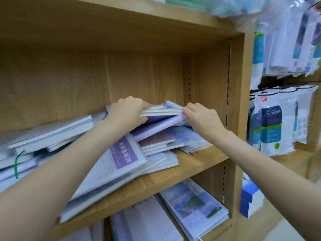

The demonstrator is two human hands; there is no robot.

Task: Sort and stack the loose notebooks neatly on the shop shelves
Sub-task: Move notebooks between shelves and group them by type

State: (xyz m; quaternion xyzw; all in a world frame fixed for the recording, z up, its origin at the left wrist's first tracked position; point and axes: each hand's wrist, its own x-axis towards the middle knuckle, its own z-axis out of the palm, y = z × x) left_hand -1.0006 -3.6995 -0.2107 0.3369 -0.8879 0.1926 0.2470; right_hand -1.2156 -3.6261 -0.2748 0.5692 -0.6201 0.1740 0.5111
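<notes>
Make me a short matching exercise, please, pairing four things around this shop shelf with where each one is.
Things:
1. small bundle of notebooks
2. notebook with the purple label
3. landscape-cover notebooks
4. hanging plastic packets

Places:
A. on hooks right of the shelf unit
B. on the shelf below
C. leaning over the front edge of the middle shelf
D. gripped between the left hand and right hand

Pairs: 1-D, 2-C, 3-B, 4-A
</notes>
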